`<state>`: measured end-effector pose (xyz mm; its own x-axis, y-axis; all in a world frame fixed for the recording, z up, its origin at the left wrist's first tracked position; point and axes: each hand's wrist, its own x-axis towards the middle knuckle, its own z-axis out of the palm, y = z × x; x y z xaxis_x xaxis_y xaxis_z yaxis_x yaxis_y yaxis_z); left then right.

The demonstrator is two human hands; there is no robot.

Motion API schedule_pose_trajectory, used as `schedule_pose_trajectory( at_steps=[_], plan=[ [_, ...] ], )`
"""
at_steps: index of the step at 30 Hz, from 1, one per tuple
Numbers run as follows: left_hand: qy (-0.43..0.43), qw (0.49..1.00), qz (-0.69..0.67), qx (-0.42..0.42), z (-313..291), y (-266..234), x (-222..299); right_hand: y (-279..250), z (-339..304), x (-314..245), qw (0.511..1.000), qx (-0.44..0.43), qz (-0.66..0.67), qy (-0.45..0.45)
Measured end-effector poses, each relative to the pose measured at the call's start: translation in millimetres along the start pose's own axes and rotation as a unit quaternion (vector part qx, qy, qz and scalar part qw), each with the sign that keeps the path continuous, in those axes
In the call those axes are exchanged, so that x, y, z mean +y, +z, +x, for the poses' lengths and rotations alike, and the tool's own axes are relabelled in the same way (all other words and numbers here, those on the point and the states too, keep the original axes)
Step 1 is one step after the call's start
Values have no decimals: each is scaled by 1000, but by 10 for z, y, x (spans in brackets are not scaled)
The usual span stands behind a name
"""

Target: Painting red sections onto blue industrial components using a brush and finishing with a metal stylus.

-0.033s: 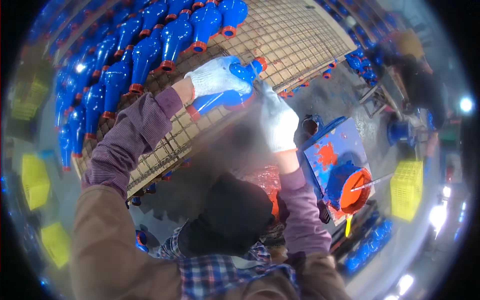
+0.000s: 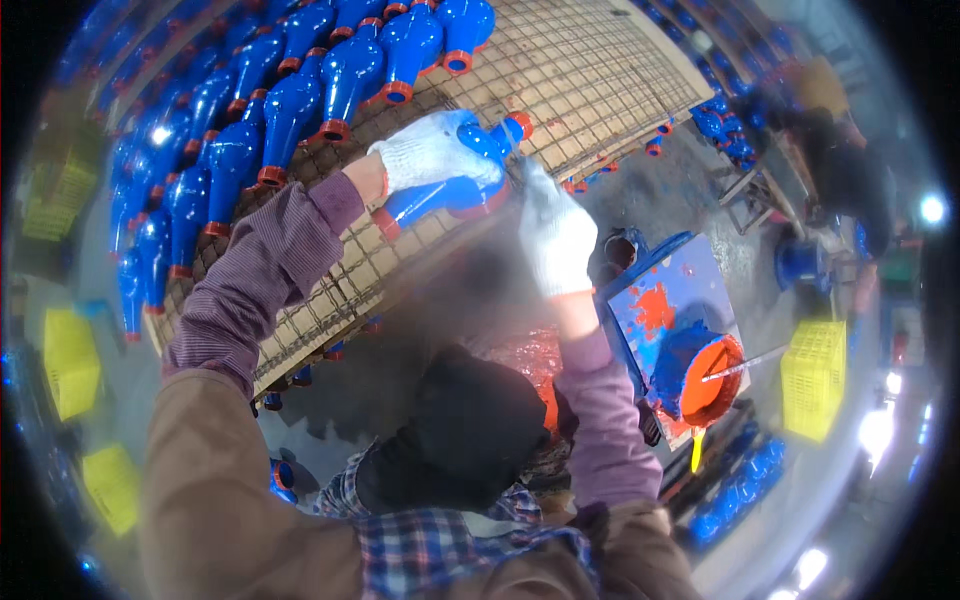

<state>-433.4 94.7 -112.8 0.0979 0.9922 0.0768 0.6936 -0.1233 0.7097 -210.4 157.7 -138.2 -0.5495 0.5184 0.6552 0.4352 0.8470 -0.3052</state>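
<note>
My left hand [image 2: 437, 155], in a white knit glove, is closed over a glossy blue bottle-shaped casting [image 2: 462, 192] with red ends. The casting lies tilted over the near part of a wire mesh. One red end points to the upper right, the other to the lower left. Just right of the upper red end, my right hand [image 2: 557, 235], gloved too, is closed on a thin tool [image 2: 512, 140]. Its tip reaches the neck near that red end. The fingers hide most of the tool, so its kind is unclear.
Rows of similar blue castings [image 2: 290, 115] stand on the mesh-topped table [image 2: 590, 90] at the upper left. To the right, a paint bucket [image 2: 712, 380] holds red paint and a stick, beside a paint-stained board [image 2: 680, 290]. Yellow crates [image 2: 813, 380] stand on both sides.
</note>
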Motion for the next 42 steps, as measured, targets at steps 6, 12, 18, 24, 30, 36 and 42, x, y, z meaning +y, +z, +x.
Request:
schedule_pose_trajectory(
  at_steps=[6, 12, 18, 24, 30, 36, 42],
  plan=[
    [-1, 999, 46, 4, 0, 40, -125, 1, -72, 33, 994, -87, -7, 61],
    [70, 993, 97, 12, -18, 11, -73, 7, -31, 13, 999, -24, 30, 27],
    [92, 984, 152, 28, -1, 12, 2, -55, 17, -14, 999, -33, 31, 25],
    [-19, 995, 95, 2, 2, 23, 53, -16, -34, 50, 999, -5, 37, -7],
    [49, 986, 160, -5, -4, 13, -4, 33, -5, 83, 999, -36, -7, 10],
    [30, 998, 41, 23, 5, 84, -163, -1, 24, 58, 998, -60, 5, 16],
    [56, 988, 147, 8, 6, 47, -166, 26, 21, 92, 999, 7, 44, -22]
  ],
)
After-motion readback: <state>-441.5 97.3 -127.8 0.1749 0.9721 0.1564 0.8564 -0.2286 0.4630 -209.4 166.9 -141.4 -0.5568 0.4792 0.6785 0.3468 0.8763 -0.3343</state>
